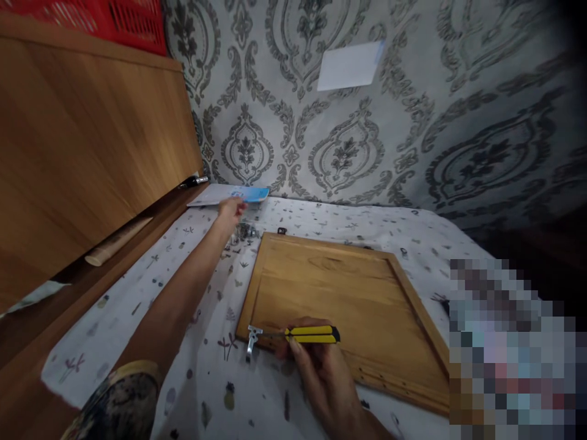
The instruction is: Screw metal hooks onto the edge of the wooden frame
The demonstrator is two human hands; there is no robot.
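My right hand [323, 373] holds a screwdriver [312, 334] with a yellow and black handle, its shaft pointing left toward a small silver metal hinge [252, 341]. That hinge sits at the near left corner of a framed wooden panel [330, 299], which lies on the patterned white cloth. Whether the screwdriver's tip touches the hinge, I cannot tell. My left hand [233, 209] is stretched out to the far left, fingers bent together, in front of a blue and white booklet [254, 195]. Just below it lie small metal parts [245, 231], seemingly in clear plastic. What its fingers pinch is hidden.
A wooden cabinet [101, 134] stands along the left, with a red plastic basket [137, 24] on top. Behind is a wall with grey patterned covering [293, 134] and a white paper [351, 66]. A small dark piece [282, 231] lies beyond the panel. The right side is pixelated.
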